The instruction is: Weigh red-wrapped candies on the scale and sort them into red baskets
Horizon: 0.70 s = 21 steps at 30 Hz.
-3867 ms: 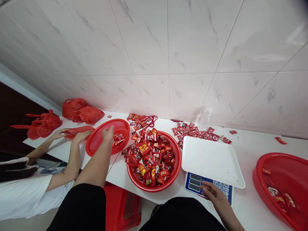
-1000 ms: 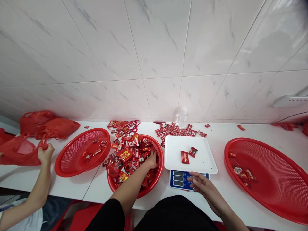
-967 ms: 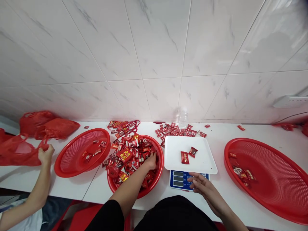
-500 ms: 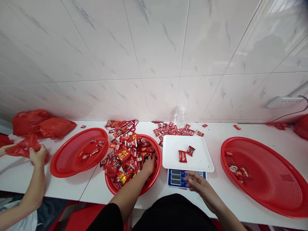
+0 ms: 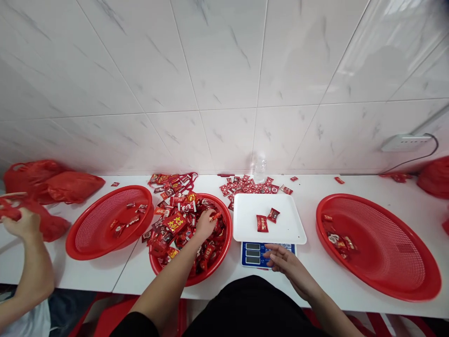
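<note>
My left hand (image 5: 205, 225) is over a red basket (image 5: 228, 234) heaped with red-wrapped candies (image 5: 174, 222). Its fingers pinch a small red-and-orange wrapped candy (image 5: 216, 216). My right hand (image 5: 285, 263), fingers apart and holding nothing, hovers at the blue keypad panel of a digital scale (image 5: 252, 254). On the scale's white tray (image 5: 294, 220) lie two pieces, a larger red packet (image 5: 262, 223) and a smaller dark red candy (image 5: 273, 215).
Red baskets with a few candies stand left (image 5: 80, 248) and right (image 5: 396, 262). Small red packets (image 5: 250, 185) and a clear plastic bottle (image 5: 260, 168) are by the wall. At far left, a co-worker's hand (image 5: 24, 224) handles a red bag (image 5: 52, 227).
My left hand has risen from the candy heap and moved slightly left, with a candy now showing at its fingertips. The co-worker's hands have moved left. My right hand stays by the scale.
</note>
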{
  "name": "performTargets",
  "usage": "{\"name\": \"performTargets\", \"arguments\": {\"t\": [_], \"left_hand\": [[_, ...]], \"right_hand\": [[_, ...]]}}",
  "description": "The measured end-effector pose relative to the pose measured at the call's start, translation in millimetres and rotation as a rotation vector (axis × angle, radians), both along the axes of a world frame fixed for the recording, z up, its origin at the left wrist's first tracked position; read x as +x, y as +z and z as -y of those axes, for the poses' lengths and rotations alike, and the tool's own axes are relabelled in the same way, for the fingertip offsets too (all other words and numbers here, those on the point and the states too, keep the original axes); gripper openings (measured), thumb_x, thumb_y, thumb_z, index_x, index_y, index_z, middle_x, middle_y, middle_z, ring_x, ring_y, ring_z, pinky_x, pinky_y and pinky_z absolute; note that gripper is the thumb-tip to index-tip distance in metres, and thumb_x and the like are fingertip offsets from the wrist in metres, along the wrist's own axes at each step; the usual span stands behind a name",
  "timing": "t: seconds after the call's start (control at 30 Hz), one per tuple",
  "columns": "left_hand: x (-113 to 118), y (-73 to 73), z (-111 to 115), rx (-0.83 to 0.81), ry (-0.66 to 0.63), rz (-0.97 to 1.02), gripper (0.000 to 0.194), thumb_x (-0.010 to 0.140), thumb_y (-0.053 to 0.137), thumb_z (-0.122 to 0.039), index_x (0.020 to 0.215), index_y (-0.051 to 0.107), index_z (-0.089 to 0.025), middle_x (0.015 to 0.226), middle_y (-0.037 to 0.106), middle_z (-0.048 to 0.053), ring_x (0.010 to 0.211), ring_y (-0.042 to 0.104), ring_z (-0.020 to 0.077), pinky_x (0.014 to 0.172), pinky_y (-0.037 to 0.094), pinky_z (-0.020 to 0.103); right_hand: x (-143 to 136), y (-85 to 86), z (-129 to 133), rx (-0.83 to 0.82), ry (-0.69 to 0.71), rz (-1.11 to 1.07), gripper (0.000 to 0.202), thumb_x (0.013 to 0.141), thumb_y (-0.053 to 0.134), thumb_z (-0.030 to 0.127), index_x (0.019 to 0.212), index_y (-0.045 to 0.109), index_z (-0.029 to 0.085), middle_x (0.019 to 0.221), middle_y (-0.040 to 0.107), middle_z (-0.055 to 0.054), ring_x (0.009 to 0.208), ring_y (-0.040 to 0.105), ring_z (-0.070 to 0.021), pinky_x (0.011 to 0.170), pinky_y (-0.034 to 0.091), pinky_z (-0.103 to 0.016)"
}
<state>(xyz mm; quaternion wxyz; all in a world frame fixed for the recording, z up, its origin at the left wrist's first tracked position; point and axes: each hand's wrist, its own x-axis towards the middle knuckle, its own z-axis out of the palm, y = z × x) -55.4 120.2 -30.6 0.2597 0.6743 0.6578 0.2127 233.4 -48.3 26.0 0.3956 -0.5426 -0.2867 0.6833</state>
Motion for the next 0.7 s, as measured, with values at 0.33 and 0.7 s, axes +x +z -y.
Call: {"name": "performTargets", "arguments": {"t": [0.33, 0.7], "left_hand": [[86.8, 28.9, 1.2, -0.313, 0.002, 0.684, 0.032, 0.075, 0.060, -0.028, 0.104, 0.052, -0.018, 0.090, 0.065, 0.004, 0.077, 0.063, 0.0158, 0.069, 0.051, 0.028], [123.2, 8.2, 5.8, -0.300, -0.096, 0.375, 0.051, 0.074, 0.061, -0.031, 0.121, 0.048, -0.016, 0.113, 0.060, 0.010, 0.097, 0.057, 0.0198, 0.079, 0.046, 0.027]], "right_hand": [[1.8, 4.3, -2.1, 0.040, 0.038, -0.048, 0.043, 0.072, 0.063, 0.046, 0.108, 0.060, 0.022, 0.101, 0.065, -0.006, 0.084, 0.059, -0.0188, 0.078, 0.044, -0.035], [14.6, -26.9, 0.3, 0.022, -0.011, 0.082, 0.041, 0.075, 0.060, 0.045, 0.110, 0.058, 0.023, 0.102, 0.065, -0.005, 0.087, 0.059, -0.0193, 0.077, 0.044, -0.034]]}}
